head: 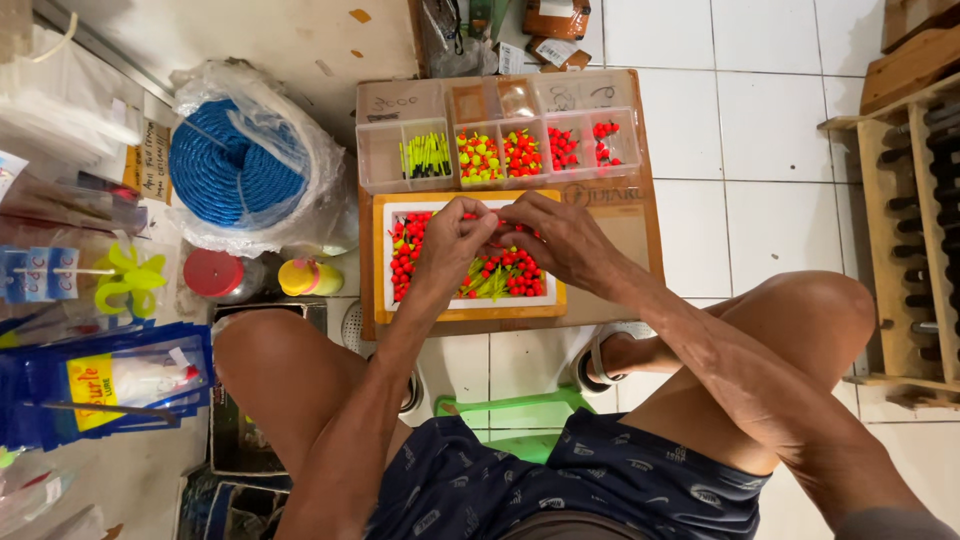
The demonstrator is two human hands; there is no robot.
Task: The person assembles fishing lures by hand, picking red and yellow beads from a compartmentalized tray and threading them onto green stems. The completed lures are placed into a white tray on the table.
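Observation:
My left hand (pixel 452 240) and my right hand (pixel 553 236) meet over a white tray (pixel 392 300) full of small red and yellow-green fishing floats (pixel 505 273). The fingertips of both hands pinch together near the tray's far edge, on something too small to make out. The tray rests in an orange-rimmed frame on a low wooden board (pixel 630 240). Behind it stands a clear compartment box (pixel 380 155) with sorted yellow sticks and red and yellow floats.
A coil of blue rope in a plastic bag (pixel 240 170) lies to the left, with a red-lidded jar (pixel 215 275) and a yellow bottle (pixel 305 277) beside it. Blue packets (pixel 100 385) hang at far left. A wooden rack (pixel 905 220) stands right on the white tiles.

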